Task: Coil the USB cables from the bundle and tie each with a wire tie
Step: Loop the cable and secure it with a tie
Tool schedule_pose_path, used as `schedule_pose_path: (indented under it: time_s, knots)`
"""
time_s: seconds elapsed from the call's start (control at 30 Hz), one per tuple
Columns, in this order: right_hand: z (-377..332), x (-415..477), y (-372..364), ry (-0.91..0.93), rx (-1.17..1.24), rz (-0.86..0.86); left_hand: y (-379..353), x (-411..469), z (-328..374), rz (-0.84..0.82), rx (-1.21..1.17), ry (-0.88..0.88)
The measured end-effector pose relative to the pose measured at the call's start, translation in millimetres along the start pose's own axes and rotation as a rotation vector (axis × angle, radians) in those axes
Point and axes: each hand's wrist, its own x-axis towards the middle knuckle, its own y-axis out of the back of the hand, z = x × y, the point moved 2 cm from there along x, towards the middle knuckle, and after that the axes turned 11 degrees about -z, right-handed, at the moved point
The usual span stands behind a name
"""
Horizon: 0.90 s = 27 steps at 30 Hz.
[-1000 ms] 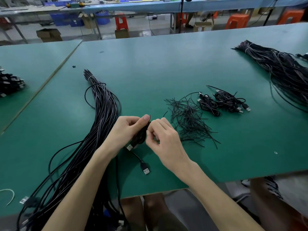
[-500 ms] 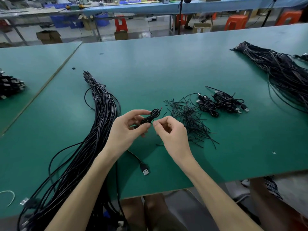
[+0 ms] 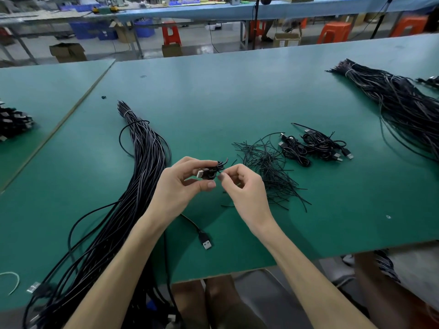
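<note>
In the head view, the left hand (image 3: 183,186) grips a small coiled cable (image 3: 210,174) above the green tabletop (image 3: 237,91). The right hand (image 3: 242,188) pinches the wire tie (image 3: 223,162) on the coil. The bundle (image 3: 142,167) lies left of the hands, and loose ties (image 3: 268,167) and tied coils (image 3: 316,146) lie to the right.

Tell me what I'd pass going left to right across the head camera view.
dark cable pile → long cable bundle → left hand → coiled cable it grips → right hand, pinching it too → loose wire ties → finished coils → second bundle
</note>
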Motion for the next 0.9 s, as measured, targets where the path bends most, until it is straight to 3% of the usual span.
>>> schedule_pose_path:
  time_s: [0.23,0.37,0.5,0.57,0.7,0.9]
  knots:
    - [-4,-3,-1,0.040,-0.087,-0.008,2,-1,-6,0.035,0.062,0.031]
    - [-8,-6,-8,0.106,-0.342,-0.063,2,0,-10,0.083,0.130,0.078]
    - [-21,-13,-20,0.375,-0.631,-0.066,3,-2,-11,0.124,0.251,0.144]
    - [-23,-16,-23,0.488,-0.741,-0.043,2,0,-12,0.101,0.187,0.214]
    - [-24,-21,-28,0.594,-0.891,-0.011,7,0,-20,0.042,-0.197,0.427]
    - [-22,-18,-23,0.454,-0.711,-0.068,10,-1,-19,0.072,-0.295,0.347]
